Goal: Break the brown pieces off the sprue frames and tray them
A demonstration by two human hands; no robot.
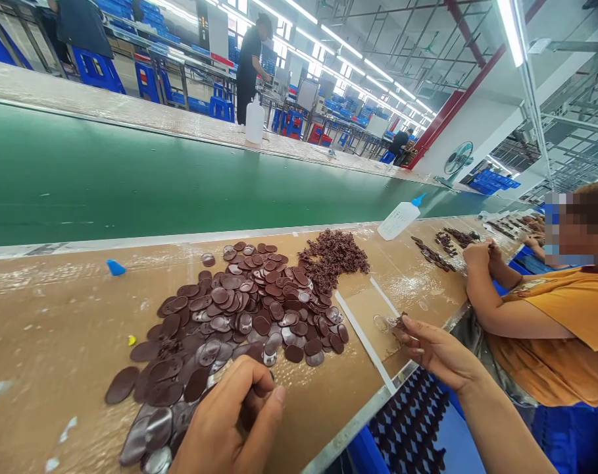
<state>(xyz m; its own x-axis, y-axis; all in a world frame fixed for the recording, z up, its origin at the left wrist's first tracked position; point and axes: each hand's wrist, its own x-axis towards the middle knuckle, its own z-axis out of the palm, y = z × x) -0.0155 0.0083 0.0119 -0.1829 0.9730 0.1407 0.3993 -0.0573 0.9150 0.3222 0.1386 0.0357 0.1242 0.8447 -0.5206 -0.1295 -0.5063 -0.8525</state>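
Counter (56, 329), tan and glossy, runs beside one green belt (131, 178). At left lie one small blue plastic cap (115, 266) and one tiny yellow bit (131, 340). Next, one heap of flat, dark-brown oval discs (249, 296), too many to count; the left hand (229, 418) curls at its near edge, and whether its grip is closed on anything, I cannot tell. Beyond the belt stands one white plastic bottle (254, 124). One pile of small dark-brown pieces (335, 257) adjoins the discs. Two white strips (364, 339) follow. The right hand (439, 352) has its grip together on one small dark piece (401, 323), above the counter, near one blue crate (368, 451) holding rows of dark pieces. Farther right: one blue-tipped white bottle (398, 221) and one orange-shirted person (550, 329).
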